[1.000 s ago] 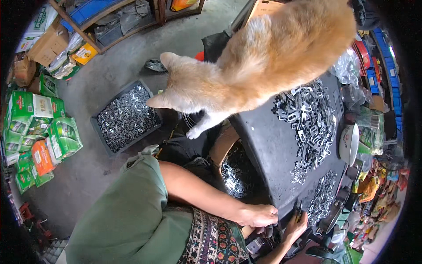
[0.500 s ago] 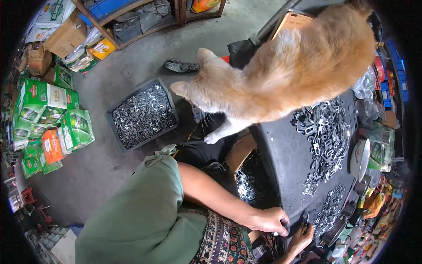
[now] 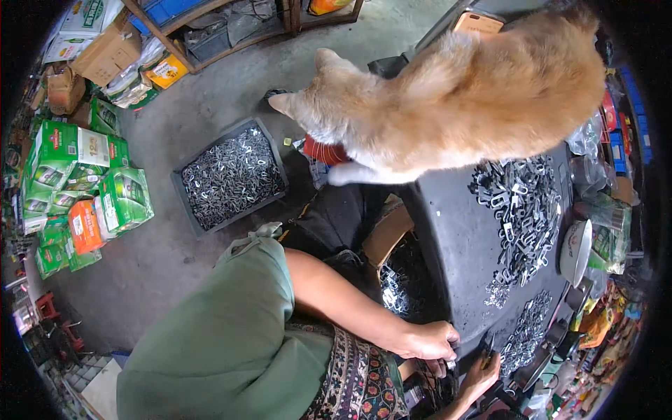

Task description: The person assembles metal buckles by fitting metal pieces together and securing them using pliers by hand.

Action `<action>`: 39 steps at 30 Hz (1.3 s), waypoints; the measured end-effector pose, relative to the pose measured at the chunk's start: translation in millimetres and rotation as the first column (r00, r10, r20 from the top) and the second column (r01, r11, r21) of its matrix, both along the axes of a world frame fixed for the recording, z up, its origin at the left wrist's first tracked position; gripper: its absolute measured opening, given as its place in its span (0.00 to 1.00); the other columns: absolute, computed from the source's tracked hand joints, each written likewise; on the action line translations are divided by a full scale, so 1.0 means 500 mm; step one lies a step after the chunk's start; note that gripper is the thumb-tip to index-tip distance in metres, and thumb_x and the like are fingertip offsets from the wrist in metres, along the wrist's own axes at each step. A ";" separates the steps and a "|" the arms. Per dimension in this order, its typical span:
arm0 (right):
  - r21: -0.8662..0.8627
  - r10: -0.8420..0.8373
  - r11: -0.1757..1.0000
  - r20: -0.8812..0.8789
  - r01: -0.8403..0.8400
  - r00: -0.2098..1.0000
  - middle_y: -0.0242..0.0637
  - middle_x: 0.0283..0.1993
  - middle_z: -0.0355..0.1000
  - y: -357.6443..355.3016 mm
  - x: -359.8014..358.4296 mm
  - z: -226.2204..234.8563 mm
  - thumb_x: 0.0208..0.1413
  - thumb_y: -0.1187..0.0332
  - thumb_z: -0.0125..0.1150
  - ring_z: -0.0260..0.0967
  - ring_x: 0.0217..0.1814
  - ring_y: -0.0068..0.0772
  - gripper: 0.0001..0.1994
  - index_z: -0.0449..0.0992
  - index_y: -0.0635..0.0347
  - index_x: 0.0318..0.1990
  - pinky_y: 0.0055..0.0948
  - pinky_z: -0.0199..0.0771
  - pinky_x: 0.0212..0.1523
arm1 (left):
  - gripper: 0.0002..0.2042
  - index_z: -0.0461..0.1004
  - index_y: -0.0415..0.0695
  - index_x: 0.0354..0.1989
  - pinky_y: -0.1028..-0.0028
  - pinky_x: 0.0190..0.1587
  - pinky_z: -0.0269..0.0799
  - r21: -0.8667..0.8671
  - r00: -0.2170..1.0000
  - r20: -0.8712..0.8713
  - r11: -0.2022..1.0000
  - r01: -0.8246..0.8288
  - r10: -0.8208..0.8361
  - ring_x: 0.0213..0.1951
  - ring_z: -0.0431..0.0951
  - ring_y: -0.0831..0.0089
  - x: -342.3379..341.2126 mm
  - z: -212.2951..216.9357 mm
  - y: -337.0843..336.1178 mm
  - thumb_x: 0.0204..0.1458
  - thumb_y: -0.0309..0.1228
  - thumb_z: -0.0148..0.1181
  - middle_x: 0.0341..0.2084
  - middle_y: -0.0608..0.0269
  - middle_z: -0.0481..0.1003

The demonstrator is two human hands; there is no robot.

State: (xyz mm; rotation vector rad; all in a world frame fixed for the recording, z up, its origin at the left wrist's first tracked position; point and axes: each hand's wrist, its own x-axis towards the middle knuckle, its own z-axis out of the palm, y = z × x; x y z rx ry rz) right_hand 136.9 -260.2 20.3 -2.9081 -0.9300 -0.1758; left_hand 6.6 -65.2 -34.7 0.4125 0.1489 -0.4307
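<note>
My left hand (image 3: 427,341) reaches from the green sleeve to the near edge of the dark table (image 3: 455,238). Its fingers are curled around a small metal part (image 3: 451,363) at that edge. My right hand (image 3: 481,374) comes up from below, just right of it, and grips a small dark tool (image 3: 488,344) that points at the table. Piles of small metal clips (image 3: 521,210) lie across the tabletop, with a smaller heap (image 3: 523,334) close to my hands. An orange cat (image 3: 462,105) stands on the far end of the table, one white paw (image 3: 343,173) at its edge.
On the concrete floor stands a dark crate (image 3: 231,175) full of metal clips. A cardboard box (image 3: 392,269) with more clips sits under the table. Green cartons (image 3: 77,182) are stacked at the left, shelves with boxes (image 3: 140,49) behind. A bowl (image 3: 575,250) and packets crowd the table's right side.
The whole scene has slid right and down in view. The cat has drawn its paw back up toward the table edge. Both hands stay at the table's near edge.
</note>
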 end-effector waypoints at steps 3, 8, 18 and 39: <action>-0.054 -0.038 0.998 -0.026 0.036 0.999 0.59 0.28 0.65 0.006 -0.005 0.009 0.55 0.69 0.55 0.60 0.28 0.59 0.12 0.68 0.74 0.35 0.47 0.61 0.33 | 0.16 0.64 0.30 0.52 0.73 0.27 0.78 0.003 0.999 -0.041 1.000 -0.013 0.013 0.26 0.80 0.68 -0.001 0.001 -0.002 0.54 0.17 0.49 0.30 0.54 0.73; -0.070 -0.049 0.996 -0.022 0.048 0.999 0.60 0.29 0.67 0.010 -0.006 0.011 0.55 0.69 0.56 0.62 0.30 0.61 0.12 0.70 0.74 0.36 0.47 0.63 0.34 | 0.19 0.60 0.27 0.54 0.71 0.28 0.79 0.030 0.997 -0.054 0.998 -0.051 0.053 0.28 0.80 0.67 -0.001 -0.004 -0.004 0.53 0.18 0.48 0.30 0.51 0.73; -0.121 -0.124 0.986 -0.046 0.118 0.991 0.56 0.35 0.73 0.004 0.000 0.013 0.55 0.68 0.57 0.71 0.34 0.48 0.13 0.73 0.74 0.37 0.42 0.68 0.38 | 0.27 0.54 0.29 0.62 0.71 0.25 0.77 0.086 0.997 -0.053 0.994 0.064 -0.059 0.24 0.78 0.69 0.005 -0.009 -0.009 0.51 0.17 0.47 0.28 0.52 0.73; -0.090 -0.124 0.988 0.014 0.125 0.992 0.62 0.39 0.73 -0.010 -0.010 0.003 0.56 0.67 0.58 0.70 0.37 0.57 0.17 0.72 0.78 0.43 0.42 0.70 0.42 | 0.15 0.64 0.29 0.52 0.77 0.35 0.77 0.122 0.988 0.016 0.981 -0.152 0.151 0.32 0.79 0.72 0.005 0.006 0.009 0.56 0.18 0.50 0.42 0.51 0.73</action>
